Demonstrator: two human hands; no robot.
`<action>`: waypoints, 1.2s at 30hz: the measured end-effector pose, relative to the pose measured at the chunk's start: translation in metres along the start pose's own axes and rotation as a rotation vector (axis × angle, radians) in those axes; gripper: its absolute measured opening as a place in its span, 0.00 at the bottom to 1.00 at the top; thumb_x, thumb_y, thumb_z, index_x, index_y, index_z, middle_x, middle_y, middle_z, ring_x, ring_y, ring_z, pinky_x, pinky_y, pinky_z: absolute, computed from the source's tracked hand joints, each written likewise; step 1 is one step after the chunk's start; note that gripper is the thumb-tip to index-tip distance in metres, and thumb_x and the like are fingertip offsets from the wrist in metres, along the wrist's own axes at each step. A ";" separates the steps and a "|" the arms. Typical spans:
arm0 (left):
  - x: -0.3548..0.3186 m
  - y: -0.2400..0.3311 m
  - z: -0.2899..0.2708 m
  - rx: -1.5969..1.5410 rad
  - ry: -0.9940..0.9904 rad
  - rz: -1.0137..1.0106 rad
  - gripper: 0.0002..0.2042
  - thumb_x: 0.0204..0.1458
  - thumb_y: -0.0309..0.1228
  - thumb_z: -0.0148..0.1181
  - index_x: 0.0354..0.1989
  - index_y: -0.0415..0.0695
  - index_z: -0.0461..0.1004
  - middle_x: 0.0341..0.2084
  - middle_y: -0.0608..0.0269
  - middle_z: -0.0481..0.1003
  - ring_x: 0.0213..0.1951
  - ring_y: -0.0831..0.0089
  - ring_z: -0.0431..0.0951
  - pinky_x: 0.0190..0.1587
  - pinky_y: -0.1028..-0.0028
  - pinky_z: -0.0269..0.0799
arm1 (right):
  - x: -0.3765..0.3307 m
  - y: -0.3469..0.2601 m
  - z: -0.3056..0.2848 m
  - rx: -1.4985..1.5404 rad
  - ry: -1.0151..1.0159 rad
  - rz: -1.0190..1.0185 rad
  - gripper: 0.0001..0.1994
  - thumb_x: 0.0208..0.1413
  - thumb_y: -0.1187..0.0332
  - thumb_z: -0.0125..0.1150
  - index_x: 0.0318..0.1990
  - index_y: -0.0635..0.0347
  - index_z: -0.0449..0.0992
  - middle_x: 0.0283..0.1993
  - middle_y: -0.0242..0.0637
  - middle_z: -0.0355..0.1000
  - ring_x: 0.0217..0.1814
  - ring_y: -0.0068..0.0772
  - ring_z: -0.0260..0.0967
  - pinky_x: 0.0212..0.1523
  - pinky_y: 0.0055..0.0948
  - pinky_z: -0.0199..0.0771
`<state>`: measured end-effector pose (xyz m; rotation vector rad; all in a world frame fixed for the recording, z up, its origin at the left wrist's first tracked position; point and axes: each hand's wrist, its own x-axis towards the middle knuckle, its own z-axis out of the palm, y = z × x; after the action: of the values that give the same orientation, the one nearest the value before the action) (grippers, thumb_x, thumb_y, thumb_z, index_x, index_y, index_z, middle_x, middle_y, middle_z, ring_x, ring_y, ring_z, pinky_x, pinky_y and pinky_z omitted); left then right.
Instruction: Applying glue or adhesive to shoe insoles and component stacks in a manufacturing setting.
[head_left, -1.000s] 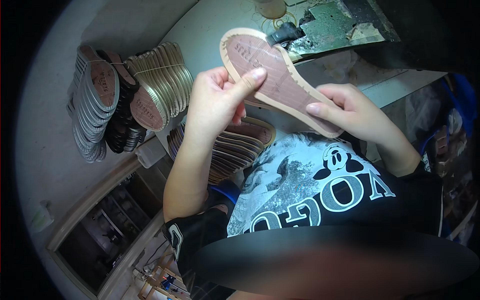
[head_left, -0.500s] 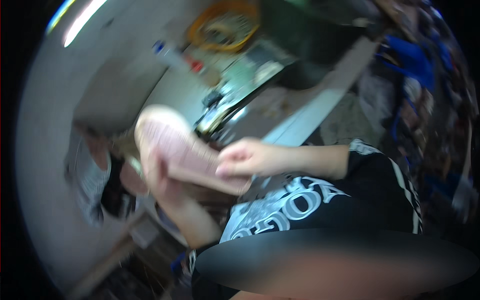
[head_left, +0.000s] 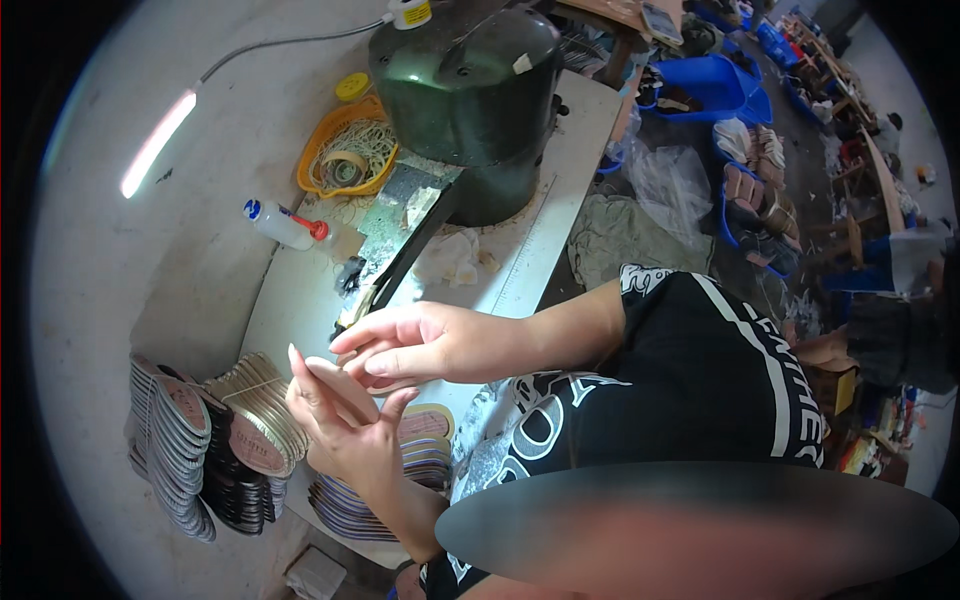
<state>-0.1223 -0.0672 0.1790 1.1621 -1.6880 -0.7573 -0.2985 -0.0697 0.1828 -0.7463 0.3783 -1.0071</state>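
A pale shoe insole (head_left: 345, 388), seen nearly edge-on, is in my left hand (head_left: 352, 435). The thumb is on one side of it and the fingers on the other. My right hand (head_left: 425, 342) is just beside it, palm turned toward the insole. Its fingers are apart and slightly bent, with nothing seen in them. Part of the insole's face is hidden by my fingers. Below my hands, a stack of insoles with striped edges (head_left: 380, 500) lies on the white table (head_left: 285, 310). Further left are tied bundles of pale, black and grey insoles (head_left: 255, 440).
A dark green machine (head_left: 465, 100) stands on the table, its long arm (head_left: 395, 225) reaching toward my hands. An orange basket (head_left: 310, 150) of cord and tape, a white bottle (head_left: 275, 222) and a lit lamp (head_left: 160, 143) are beyond. Blue bins (head_left: 710, 88) stand right.
The insole was held broadside by both hands; now it is turned nearly edge-on in my left hand, and my right hand has come off it. The view has shifted and become sharper.
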 end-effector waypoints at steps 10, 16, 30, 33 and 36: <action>-0.013 -0.005 -0.013 0.462 -0.058 0.220 0.48 0.30 0.27 0.76 0.68 0.49 0.59 0.49 0.55 0.62 0.51 0.58 0.66 0.54 0.65 0.62 | -0.001 -0.019 0.002 -0.195 0.127 0.072 0.28 0.53 0.71 0.65 0.58 0.71 0.60 0.39 0.38 0.74 0.37 0.22 0.72 0.37 0.20 0.71; -0.018 -0.003 -0.012 0.409 0.018 0.238 0.40 0.35 0.27 0.72 0.63 0.49 0.65 0.48 0.53 0.65 0.50 0.54 0.67 0.54 0.61 0.62 | 0.010 -0.012 0.000 -0.018 0.048 0.296 0.27 0.53 0.72 0.65 0.59 0.66 0.63 0.40 0.34 0.74 0.41 0.17 0.69 0.36 0.18 0.68; -0.015 -0.019 -0.017 0.414 0.098 0.256 0.42 0.34 0.26 0.74 0.65 0.53 0.64 0.47 0.55 0.66 0.49 0.59 0.69 0.51 0.65 0.67 | 0.027 -0.011 0.008 -0.048 0.065 0.229 0.20 0.56 0.70 0.62 0.55 0.63 0.66 0.42 0.31 0.71 0.41 0.19 0.67 0.43 0.19 0.68; -0.015 -0.021 -0.016 0.352 0.149 0.272 0.43 0.33 0.25 0.73 0.65 0.54 0.63 0.45 0.56 0.66 0.48 0.60 0.69 0.50 0.66 0.68 | 0.029 -0.002 0.007 -0.010 -0.010 0.235 0.18 0.58 0.67 0.61 0.54 0.62 0.68 0.42 0.30 0.70 0.40 0.17 0.66 0.44 0.17 0.67; -0.015 -0.020 -0.014 0.375 0.182 0.269 0.44 0.33 0.24 0.73 0.66 0.54 0.62 0.45 0.56 0.67 0.46 0.60 0.70 0.49 0.65 0.68 | 0.030 0.006 0.005 0.013 -0.082 0.283 0.18 0.60 0.63 0.59 0.53 0.62 0.68 0.43 0.28 0.68 0.41 0.16 0.64 0.45 0.17 0.67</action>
<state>-0.0996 -0.0601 0.1619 1.1800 -1.8283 -0.1652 -0.2766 -0.0914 0.1834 -0.6981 0.3933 -0.7101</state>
